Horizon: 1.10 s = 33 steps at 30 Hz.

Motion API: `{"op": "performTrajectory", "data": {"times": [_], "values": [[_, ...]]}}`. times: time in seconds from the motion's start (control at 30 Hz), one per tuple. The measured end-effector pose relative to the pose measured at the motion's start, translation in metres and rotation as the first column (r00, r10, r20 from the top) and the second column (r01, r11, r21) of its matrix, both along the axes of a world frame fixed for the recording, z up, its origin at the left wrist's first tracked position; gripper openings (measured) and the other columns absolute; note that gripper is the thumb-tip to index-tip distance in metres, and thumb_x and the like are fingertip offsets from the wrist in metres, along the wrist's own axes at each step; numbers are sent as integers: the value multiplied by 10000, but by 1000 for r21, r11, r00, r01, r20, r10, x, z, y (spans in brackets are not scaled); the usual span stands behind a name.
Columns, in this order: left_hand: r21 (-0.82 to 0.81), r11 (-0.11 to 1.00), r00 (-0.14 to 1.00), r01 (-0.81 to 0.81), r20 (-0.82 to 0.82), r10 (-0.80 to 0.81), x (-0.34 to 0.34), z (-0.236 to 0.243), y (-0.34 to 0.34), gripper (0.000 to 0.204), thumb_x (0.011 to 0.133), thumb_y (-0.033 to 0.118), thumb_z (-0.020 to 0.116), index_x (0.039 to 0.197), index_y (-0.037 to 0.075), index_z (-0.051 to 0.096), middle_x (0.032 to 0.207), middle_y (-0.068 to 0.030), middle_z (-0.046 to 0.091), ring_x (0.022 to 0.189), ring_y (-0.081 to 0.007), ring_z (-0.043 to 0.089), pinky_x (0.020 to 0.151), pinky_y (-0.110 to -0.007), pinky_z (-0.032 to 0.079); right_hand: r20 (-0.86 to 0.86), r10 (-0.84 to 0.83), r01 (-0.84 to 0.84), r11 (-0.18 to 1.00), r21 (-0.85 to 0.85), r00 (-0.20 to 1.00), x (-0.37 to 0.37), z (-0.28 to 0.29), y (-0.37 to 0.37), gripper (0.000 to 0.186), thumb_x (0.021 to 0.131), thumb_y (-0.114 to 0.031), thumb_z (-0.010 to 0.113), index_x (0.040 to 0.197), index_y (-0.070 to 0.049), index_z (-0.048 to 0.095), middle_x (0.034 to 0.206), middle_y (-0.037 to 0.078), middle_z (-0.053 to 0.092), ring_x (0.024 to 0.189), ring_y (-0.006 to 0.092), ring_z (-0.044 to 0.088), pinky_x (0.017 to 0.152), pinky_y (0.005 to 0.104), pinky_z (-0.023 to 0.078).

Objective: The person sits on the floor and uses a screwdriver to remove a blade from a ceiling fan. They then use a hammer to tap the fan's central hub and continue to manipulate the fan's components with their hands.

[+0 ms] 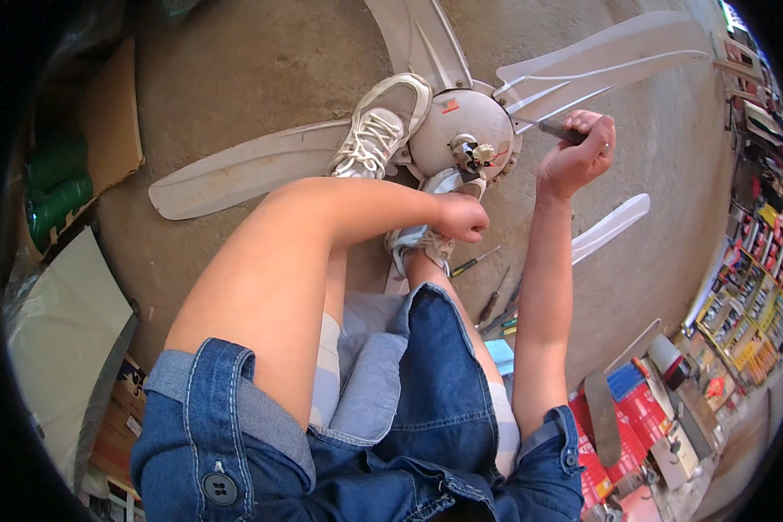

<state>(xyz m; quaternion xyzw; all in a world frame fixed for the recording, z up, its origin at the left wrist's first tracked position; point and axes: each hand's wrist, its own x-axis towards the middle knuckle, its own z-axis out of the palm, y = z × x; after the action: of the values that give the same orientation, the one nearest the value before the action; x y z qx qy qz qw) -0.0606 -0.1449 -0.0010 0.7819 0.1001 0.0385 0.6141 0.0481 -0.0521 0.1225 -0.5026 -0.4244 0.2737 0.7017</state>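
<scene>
A grey-white ceiling fan (448, 130) lies on the floor before me, its blades spread around a round motor housing. My right hand (580, 155) is closed around the dark handle of a screwdriver (562, 131). The tool points left toward the housing's rim, where a blade (613, 56) is fixed; its tip is too small to make out. Below the fan's central shaft fitting (471, 153), my left hand (463, 217) is curled into a fist, and whatever its fingers hold is hidden. One white shoe (376, 135) rests against the housing, over the left blade.
Several screwdrivers and pliers lie on the floor at my right foot, among them a green-handled screwdriver (471, 263). A cardboard box (113, 122) stands at the left above a pale wrapped panel (65, 339). Red boxes (639, 422) and crowded shelves (744, 304) line the right.
</scene>
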Motion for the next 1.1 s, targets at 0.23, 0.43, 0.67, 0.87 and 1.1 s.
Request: {"op": "performTrajectory", "data": {"times": [0.23,0.43,0.67,0.87,1.1], "values": [[37,999,998,-17,55,15,-2,-5,-2,232,785,246,603,719,31,544,678,-147,589,672,-343,578,605,-436,438,70,-21,21,1000,10,997,-10,-3,18,329,961,-195,440,663,-60,406,642,15,432,612,114,417,570,248,360],[34,999,998,-9,57,7,-4,-2,-2,228,787,255,608,730,42,552,695,-145,591,684,-344,577,609,-436,435,89,-36,35,999,13,995,-16,-3,13,339,964,-203,439,660,-57,403,639,16,429,604,115,410,566,249,361],[36,999,1000,-11,29,10,-3,-4,-2,191,747,247,596,712,60,582,715,-136,617,719,-325,603,643,-429,459,77,-59,58,998,23,995,-19,-3,13,348,966,-210,444,656,-54,411,633,19,432,592,118,413,559,249,367],[46,999,998,-18,55,16,-5,-5,-4,218,785,243,605,719,44,545,695,-143,590,690,-341,578,614,-434,438,77,-49,46,998,38,996,-18,-4,13,352,966,-218,449,656,-53,413,634,22,439,590,119,419,554,251,373],[40,999,999,-20,43,18,-4,-8,-4,214,784,250,597,727,50,547,702,-146,591,699,-346,579,616,-439,439,81,-91,89,996,27,993,-25,-3,13,354,959,-195,431,630,-69,393,632,17,407,603,131,409,575,274,370]]}}
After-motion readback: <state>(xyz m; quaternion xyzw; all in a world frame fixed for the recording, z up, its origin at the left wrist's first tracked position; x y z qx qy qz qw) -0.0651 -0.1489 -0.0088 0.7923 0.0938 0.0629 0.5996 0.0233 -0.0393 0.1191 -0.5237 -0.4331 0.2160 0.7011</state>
